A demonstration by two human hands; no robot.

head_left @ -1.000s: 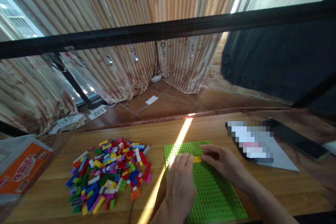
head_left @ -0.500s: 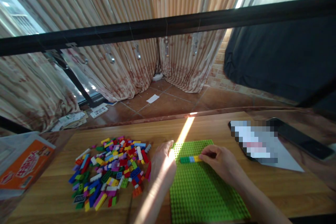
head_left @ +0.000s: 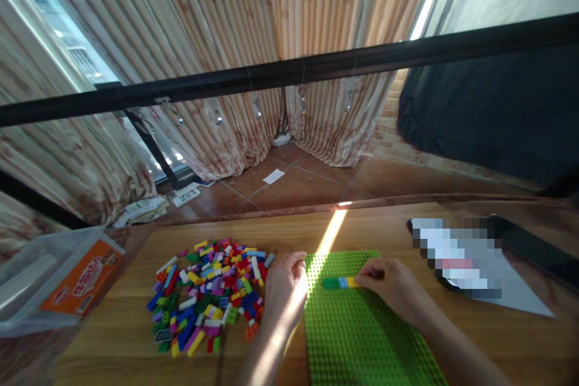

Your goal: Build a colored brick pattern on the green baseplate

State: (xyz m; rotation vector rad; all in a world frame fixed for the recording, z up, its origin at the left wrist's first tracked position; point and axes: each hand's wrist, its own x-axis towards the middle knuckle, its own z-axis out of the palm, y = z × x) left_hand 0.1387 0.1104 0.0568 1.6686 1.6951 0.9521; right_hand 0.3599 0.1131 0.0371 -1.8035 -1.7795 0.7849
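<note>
A green studded baseplate (head_left: 357, 338) lies on the wooden table in front of me. Near its far end runs a short row of toy bricks: a green brick (head_left: 331, 283), a light blue brick (head_left: 344, 282) and a yellow brick (head_left: 351, 281). My right hand (head_left: 384, 277) pinches at the yellow end of the row, its fingertips covering part of that brick. Beside the plate's left edge is my left hand (head_left: 287, 283), fingers curled in and pressed together; what they hold, if anything, is hidden. Left of it spreads a pile of mixed coloured bricks (head_left: 212, 289).
A clear plastic box (head_left: 27, 289) with an orange label stands at the left. To the right lie a partly blurred phone-like object (head_left: 443, 259), a white sheet (head_left: 520, 298) and a dark flat device (head_left: 534, 244). A black bar (head_left: 271, 75) crosses beyond the table, before curtains.
The whole view has shifted, so the table items appear farther right and slightly lower. Both hands keep nearly the same places at the baseplate; the right still pinches at the row's yellow end.
</note>
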